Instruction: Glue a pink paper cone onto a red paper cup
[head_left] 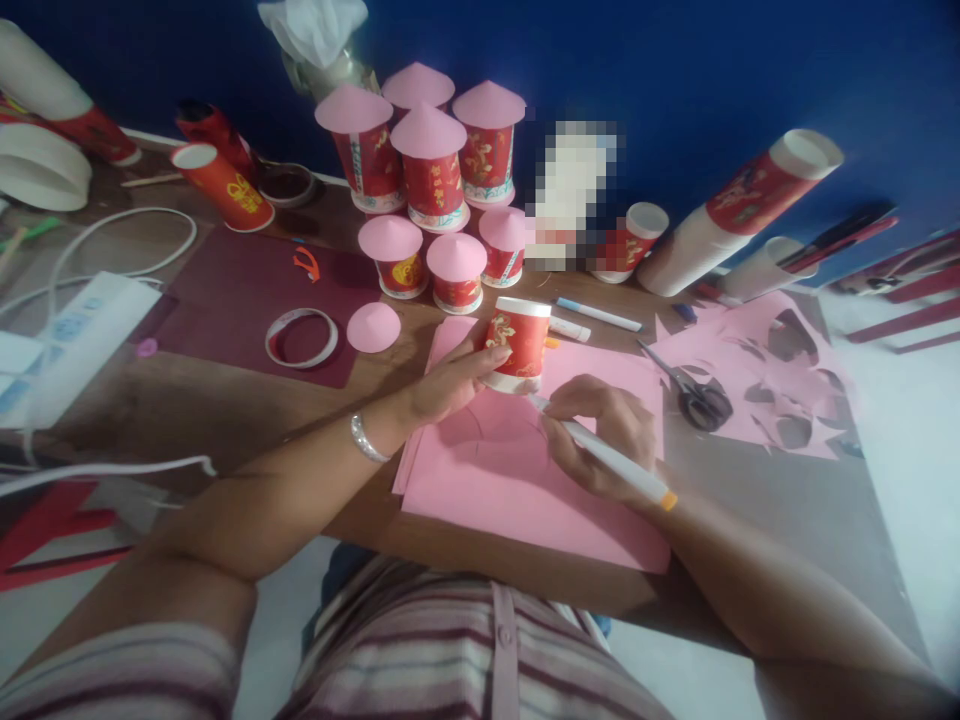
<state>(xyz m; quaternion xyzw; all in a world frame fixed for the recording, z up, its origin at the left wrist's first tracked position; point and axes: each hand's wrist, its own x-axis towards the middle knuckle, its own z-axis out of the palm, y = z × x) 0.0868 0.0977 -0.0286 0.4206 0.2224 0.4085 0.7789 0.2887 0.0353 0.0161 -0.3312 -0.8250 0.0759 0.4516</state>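
Gripping | left hand: patterned red cylinder | right hand: slim white marker | beneath: flat pink paper

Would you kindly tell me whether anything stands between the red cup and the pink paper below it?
No separate object visibly stands between the red cup and pink paper. The left hand grips the cup, its far fingers mostly hidden; the white marker in the right hand has its tip by the lower rim.

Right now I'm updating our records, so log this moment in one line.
left hand: holds cup | right hand: holds marker, tip near cup base | below: pink paper | beyond: cone-topped cups
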